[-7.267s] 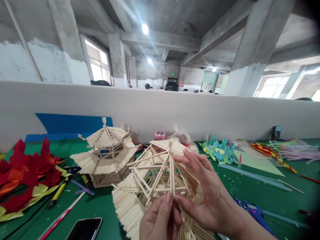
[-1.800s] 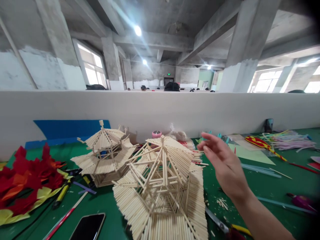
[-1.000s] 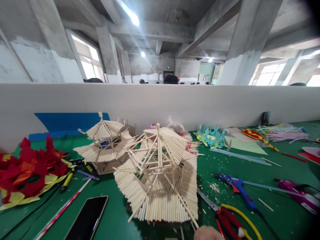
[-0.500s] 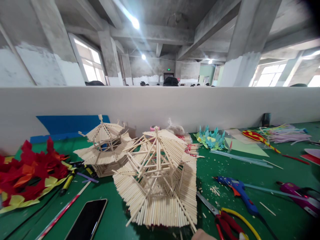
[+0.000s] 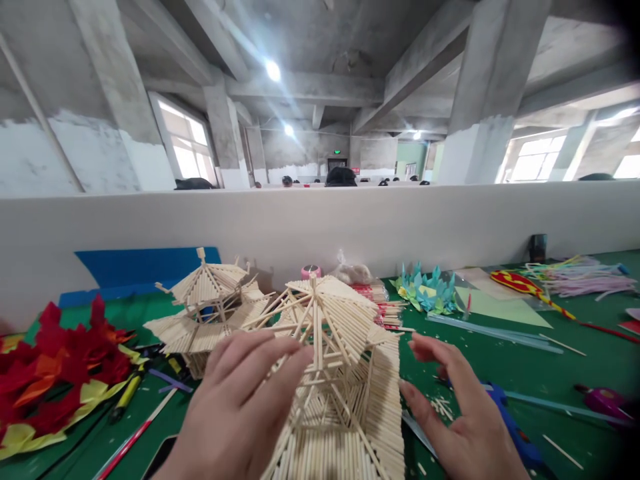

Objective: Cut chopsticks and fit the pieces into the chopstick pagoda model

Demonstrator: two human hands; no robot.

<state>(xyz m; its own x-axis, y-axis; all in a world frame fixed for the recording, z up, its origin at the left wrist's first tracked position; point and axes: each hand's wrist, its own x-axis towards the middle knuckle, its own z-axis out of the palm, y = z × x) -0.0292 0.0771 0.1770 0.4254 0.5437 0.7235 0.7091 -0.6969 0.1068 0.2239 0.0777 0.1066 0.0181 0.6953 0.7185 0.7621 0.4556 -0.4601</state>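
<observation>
A pavilion roof built of thin wooden sticks (image 5: 345, 347) stands on the green table (image 5: 530, 360) right in front of me. My left hand (image 5: 240, 407) lies over its left side, fingers stretched out and resting on the sticks. To the right of the model my right hand (image 5: 460, 413) hovers with curved, parted fingers, close to the roof's edge and holding nothing. A second, smaller stick pavilion (image 5: 210, 307) stands behind on the left.
Red and yellow paper flowers (image 5: 55, 367) lie at the left. A blue glue gun (image 5: 510, 427) sits under my right hand. Teal paper flowers (image 5: 425, 293), coloured straws (image 5: 580, 280) and a pink roll (image 5: 311, 271) lie toward a grey partition wall (image 5: 320, 220).
Both hands have come up into view from below and reached the stick model. The phone and the scissors are now hidden behind them.
</observation>
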